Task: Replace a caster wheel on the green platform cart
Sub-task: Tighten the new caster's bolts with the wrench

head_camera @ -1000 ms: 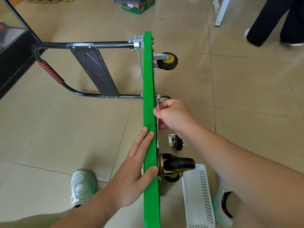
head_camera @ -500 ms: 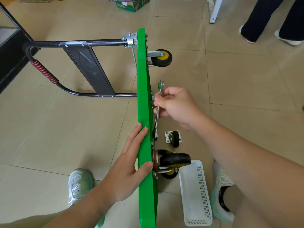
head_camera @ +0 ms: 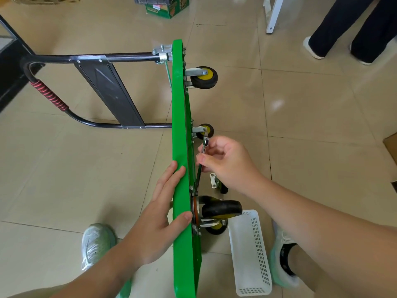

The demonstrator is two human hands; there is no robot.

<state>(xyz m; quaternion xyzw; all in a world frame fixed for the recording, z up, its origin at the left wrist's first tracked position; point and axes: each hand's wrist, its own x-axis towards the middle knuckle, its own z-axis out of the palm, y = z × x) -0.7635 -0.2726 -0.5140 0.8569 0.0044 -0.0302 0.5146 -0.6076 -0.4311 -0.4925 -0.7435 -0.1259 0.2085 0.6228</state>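
Note:
The green platform cart [head_camera: 181, 108] stands on its long edge on the tiled floor, its underside facing right. My left hand [head_camera: 159, 220] grips the cart's top edge, fingers on the left face, thumb on the right. My right hand [head_camera: 227, 162] is shut on a metal wrench [head_camera: 200, 166] whose lower end sits at the mounting plate of the near black caster [head_camera: 221, 208]. Two yellow-hubbed casters are fixed farther along, a far caster [head_camera: 204, 77] and a middle caster [head_camera: 206, 130]. A loose small caster [head_camera: 218, 182] lies on the floor beside the cart.
The cart's black folding handle [head_camera: 103, 91] with a red grip lies flat to the left. A white perforated basket [head_camera: 250, 252] sits on the floor at lower right. My shoes flank the cart. Another person's legs [head_camera: 348, 26] stand at top right near a white table leg.
My right hand has swung the wrench's free end away from the cart's underside and lowered a little. My left hand keeps its hold on the cart's edge.

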